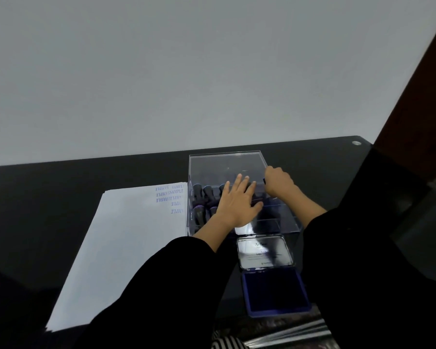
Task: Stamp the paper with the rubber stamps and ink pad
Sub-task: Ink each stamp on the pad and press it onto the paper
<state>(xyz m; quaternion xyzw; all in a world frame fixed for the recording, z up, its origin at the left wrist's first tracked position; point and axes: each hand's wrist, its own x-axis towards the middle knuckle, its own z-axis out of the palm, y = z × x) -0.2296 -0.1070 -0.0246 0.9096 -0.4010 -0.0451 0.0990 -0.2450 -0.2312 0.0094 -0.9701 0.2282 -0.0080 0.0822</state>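
Open blue ink pad [275, 290] nearest, lid flipped back; white paper stack [126, 248] left of it, blue impressions at its far corner; left hand [237, 201], fingers spread flat, over dark-handled rubber stamps [202, 195] in a clear acrylic box [227, 162]; right hand [278, 181] curled at the box's right wall, grip indiscernible. Risk: black sleeve [161, 285] dragging across the exposed pad, smearing ink. Glossy black table [86, 177]; plain pale wall [186, 71] behind.

Paper [126, 238] with upside-down blue stamps SAMPLE and FRAGILE, ink pad lid [264, 251] label blurred
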